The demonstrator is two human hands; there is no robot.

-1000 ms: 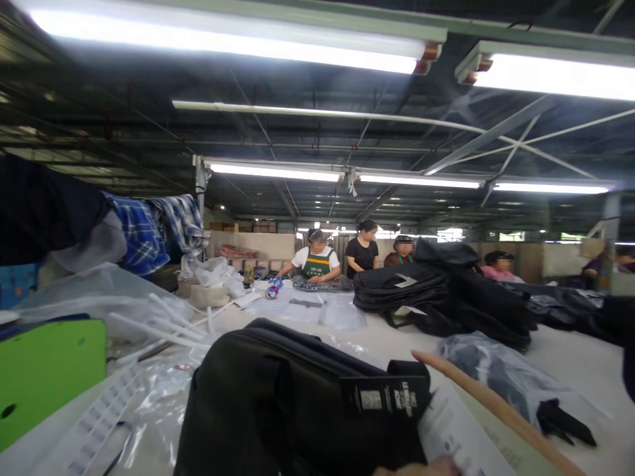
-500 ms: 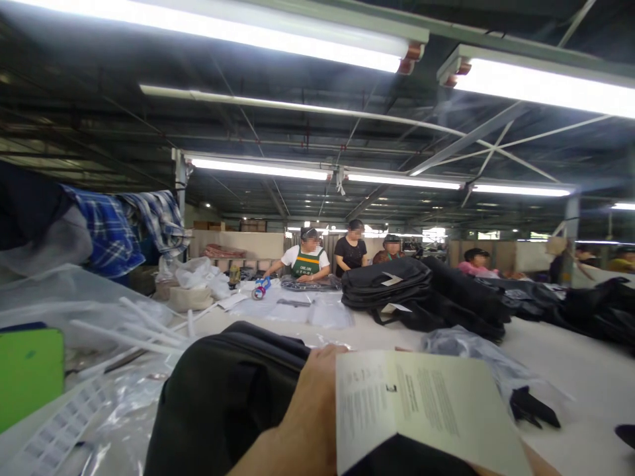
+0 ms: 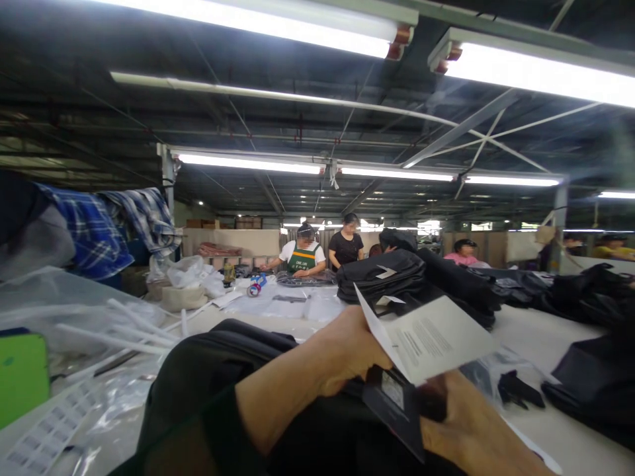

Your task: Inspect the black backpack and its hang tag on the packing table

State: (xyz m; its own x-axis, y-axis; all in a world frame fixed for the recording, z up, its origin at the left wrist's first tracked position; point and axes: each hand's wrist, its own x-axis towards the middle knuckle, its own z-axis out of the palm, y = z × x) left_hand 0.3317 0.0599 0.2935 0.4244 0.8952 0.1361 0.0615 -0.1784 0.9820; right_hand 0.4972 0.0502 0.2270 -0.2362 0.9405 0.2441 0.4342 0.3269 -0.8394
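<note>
A black bag [image 3: 208, 377] lies on the white table [image 3: 570, 430] right in front of me. My left hand [image 3: 342, 354] reaches across the bag and pinches a white printed leaflet [image 3: 429, 337] by its left edge, lifting it. My right hand [image 3: 471, 430] sits below the leaflet, its fingers closed on a black hang tag [image 3: 397, 406] with a small white label. Both hands are over the bag's right end.
A stack of black bags [image 3: 397, 281] lies further along the table, with more black bags [image 3: 590, 390] at right. Clear plastic sleeves and white sticks [image 3: 124, 324] lie at left beside a green board [image 3: 20, 377]. Several people [image 3: 302, 254] work at the far end.
My left hand came into view over the bag and lifted the white leaflet up and to the right. My right hand rose into view holding the black tag. The camera turned slightly right.
</note>
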